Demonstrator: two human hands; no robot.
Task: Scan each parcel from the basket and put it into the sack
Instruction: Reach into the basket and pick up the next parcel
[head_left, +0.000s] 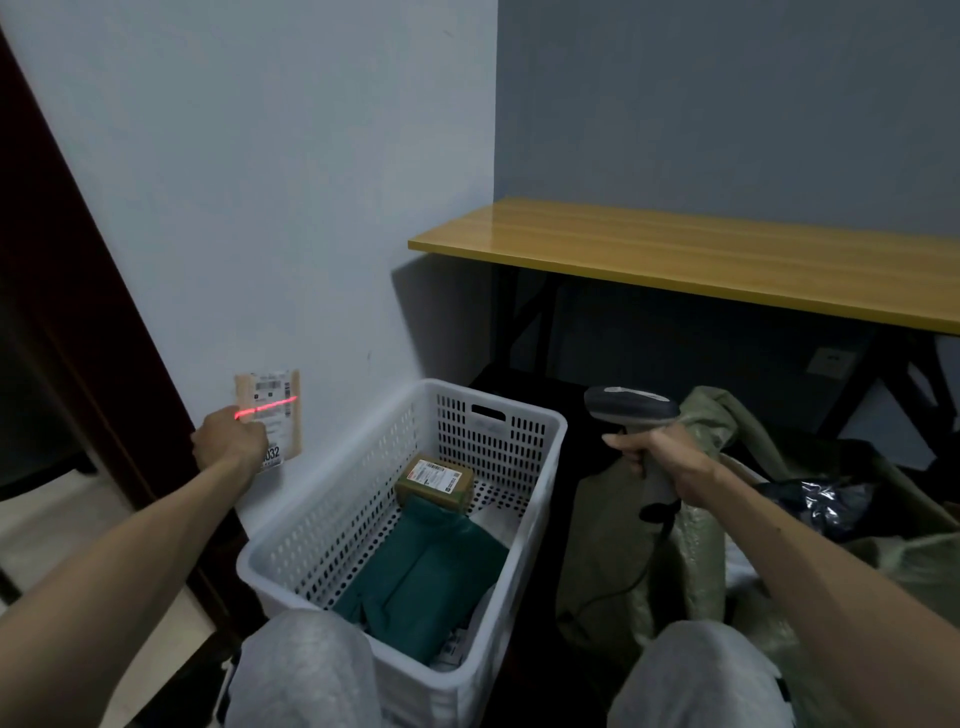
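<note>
My left hand (228, 439) holds up a small flat parcel (275, 410) with a white label, out to the left of the white perforated basket (519, 519). A red laser line crosses the label and my fingers. My right hand (670, 465) grips the handle of a grey barcode scanner (631, 408), whose head points left toward the parcel. In the basket lie a small brown box (436, 480) with a label and a dark green soft parcel (421, 571). The olive woven sack (644, 551) stands open right of the basket, behind the scanner.
A yellow-topped table (701, 260) on dark legs stands behind the sack against the grey wall. A dark plastic bag (815, 501) lies at the far right. A dark door frame (67, 312) runs down the left. My grey-clad knees (306, 670) are at the basket's near end.
</note>
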